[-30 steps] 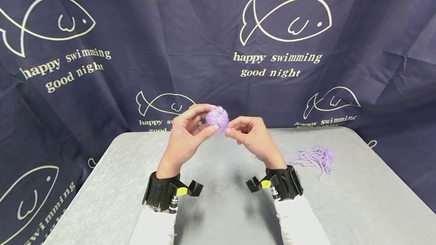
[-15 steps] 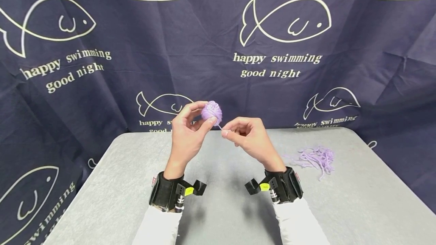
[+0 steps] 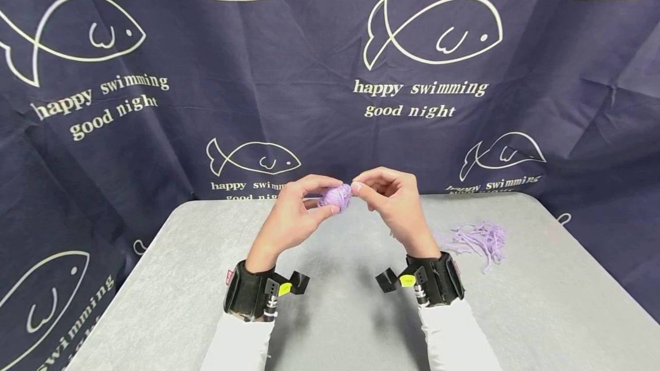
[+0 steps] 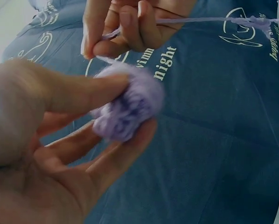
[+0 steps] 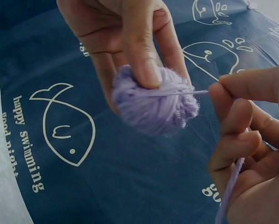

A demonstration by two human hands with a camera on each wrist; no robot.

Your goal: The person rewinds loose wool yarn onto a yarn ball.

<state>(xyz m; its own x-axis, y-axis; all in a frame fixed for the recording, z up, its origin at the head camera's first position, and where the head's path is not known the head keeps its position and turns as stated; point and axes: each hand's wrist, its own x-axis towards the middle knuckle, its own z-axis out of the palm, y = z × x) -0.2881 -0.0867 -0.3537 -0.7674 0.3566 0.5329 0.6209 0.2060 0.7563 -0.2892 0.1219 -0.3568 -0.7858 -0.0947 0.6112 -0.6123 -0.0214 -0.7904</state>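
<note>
A small ball of lilac yarn (image 3: 335, 198) is held up over the far part of the table, between thumb and fingers of my left hand (image 3: 296, 213). Just right of it, my right hand (image 3: 394, 202) pinches the strand of yarn (image 5: 201, 92) between thumb and forefinger. That strand runs taut from the ball to the fingertips in the right wrist view. Past the pinch it passes through the curled fingers and trails off behind the hand, as the left wrist view shows. The ball (image 4: 130, 100) looks blurred there, its wound end facing the camera.
A loose tangle of lilac yarn (image 3: 479, 240) lies on the grey table (image 3: 546, 296) to the right, behind my right wrist. A dark blue curtain (image 3: 330, 73) printed with fish and lettering hangs at the table's far edge. Both wrists wear black camera straps.
The left hand first drew the ball left and up, baring a short strand, then turned it and brought it lower and right. The right hand moved slightly up and right, still pinching yarn.
</note>
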